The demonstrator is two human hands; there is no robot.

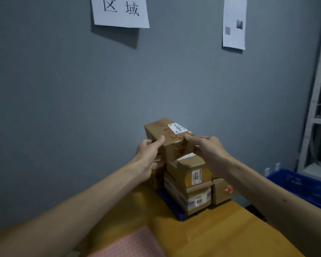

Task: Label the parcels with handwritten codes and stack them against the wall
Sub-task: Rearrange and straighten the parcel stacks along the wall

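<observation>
I hold a brown cardboard parcel (167, 134) with red handwriting and a white barcode label on top, above a stack of parcels by the grey wall (100, 89). My left hand (149, 154) grips its near left corner, thumb on top. My right hand (206, 145) grips its near right end. Beneath it sits a parcel (191, 171) with a "2017" label, which rests on a parcel (193, 199) labelled "004". A smaller parcel (221, 191) with a red sticker stands to the right. Whether the held parcel touches the stack is unclear.
The stack rests on a blue base (174, 208) on a yellow wooden table (211, 234). A pink checked sheet (130, 243) lies near me. A blue crate (308, 186) and a white shelf (315, 108) stand at right. Paper signs (120, 12) hang on the wall.
</observation>
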